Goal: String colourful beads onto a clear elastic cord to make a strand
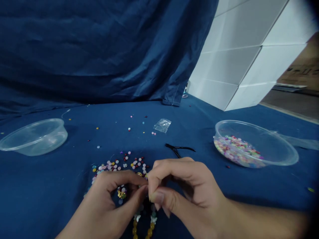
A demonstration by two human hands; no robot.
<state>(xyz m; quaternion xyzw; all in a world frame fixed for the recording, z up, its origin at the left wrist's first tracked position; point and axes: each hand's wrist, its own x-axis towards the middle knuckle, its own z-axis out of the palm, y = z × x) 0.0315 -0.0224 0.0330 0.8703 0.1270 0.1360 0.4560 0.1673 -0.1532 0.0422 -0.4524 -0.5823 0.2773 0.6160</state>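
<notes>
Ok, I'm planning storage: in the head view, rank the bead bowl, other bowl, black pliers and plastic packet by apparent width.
1. Bead bowl
2. Other bowl
3. Black pliers, partly behind the right hand
4. Plastic packet

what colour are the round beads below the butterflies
The round beads are amber yellow, best seen in the head view.

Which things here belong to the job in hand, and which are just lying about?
Likely in the job:
beaded strand at the left hand and right hand
loose beads
bowl of beads on the right
black tool, perhaps

Seemingly just lying about:
clear plastic bag
clear bowl on the left
white boxes
</notes>
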